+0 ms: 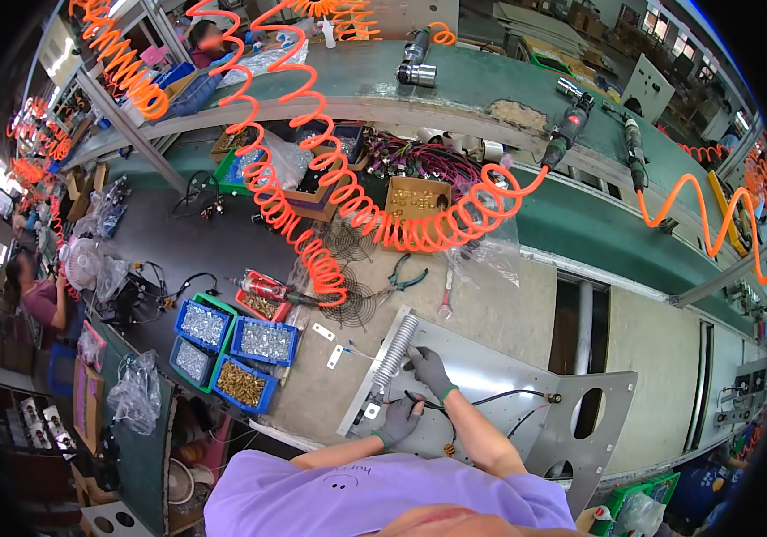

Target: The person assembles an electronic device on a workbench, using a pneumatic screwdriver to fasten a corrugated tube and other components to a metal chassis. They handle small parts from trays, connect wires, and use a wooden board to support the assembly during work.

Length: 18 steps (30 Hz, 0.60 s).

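Both my hands wear grey gloves with bare fingertips and work over a bent sheet-metal panel [491, 362]. My left hand [398, 422] is closed at the panel's near left, its fingertips pinching at a black cable [437, 406]. My right hand [432, 372] has its fingers curled in beside a silver coiled metal hose or spring [396, 351] along the panel's left edge; what they hold, if anything, is hidden. Another black cable [509, 392] runs right to a round fitting [554, 397] near the panel's upright flange [591, 421], which has large round holes.
Left of the panel stand blue bins of screws [265, 341] and brass fittings [242, 386]. A red power screwdriver [267, 287], pliers [407, 274] and a wrench [446, 295] lie beyond. Orange coiled air hoses [419, 231] hang across the bench. More air tools [571, 125] rest on the shelf.
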Tool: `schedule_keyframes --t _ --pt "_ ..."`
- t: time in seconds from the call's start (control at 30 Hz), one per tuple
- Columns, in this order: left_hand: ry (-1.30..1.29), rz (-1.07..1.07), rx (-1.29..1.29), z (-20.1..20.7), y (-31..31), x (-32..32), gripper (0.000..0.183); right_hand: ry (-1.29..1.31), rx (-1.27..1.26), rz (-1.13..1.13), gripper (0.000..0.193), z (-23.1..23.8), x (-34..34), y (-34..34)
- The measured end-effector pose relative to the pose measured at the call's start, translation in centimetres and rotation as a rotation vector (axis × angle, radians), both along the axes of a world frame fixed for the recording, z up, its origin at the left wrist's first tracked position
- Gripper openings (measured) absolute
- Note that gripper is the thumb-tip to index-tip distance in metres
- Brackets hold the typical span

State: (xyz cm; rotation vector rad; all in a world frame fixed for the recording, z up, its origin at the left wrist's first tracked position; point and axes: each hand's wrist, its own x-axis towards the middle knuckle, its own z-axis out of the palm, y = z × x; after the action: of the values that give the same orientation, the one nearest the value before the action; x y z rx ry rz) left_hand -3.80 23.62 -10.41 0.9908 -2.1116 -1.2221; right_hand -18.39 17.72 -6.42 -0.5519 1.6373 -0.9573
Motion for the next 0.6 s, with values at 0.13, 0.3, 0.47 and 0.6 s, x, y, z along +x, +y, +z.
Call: schedule_keyframes --t 0.13,0.3,0.47,0.6 --pt "0.012 -0.018 -0.02 0.0 -0.1 0.0 0.012 0.003 -0.065 0.049 0.04 -1.8 -0.1 0.0" --pt "-0.018 -0.014 -0.006 0.0 -0.2 0.2 0.013 -0.12 0.05 -0.045 0.039 -0.4 -0.2 -0.3" --pt "-0.048 -0.038 0.027 0.0 -0.5 0.0 0.016 -0.119 0.1 0.017 0.049 -0.4 -0.3 -0.8" --pt "-0.143 -0.065 0.03 0.2 -0.7 0.3 0.024 -0.076 -0.002 -0.129 0.047 -3.9 -0.9 -0.4"
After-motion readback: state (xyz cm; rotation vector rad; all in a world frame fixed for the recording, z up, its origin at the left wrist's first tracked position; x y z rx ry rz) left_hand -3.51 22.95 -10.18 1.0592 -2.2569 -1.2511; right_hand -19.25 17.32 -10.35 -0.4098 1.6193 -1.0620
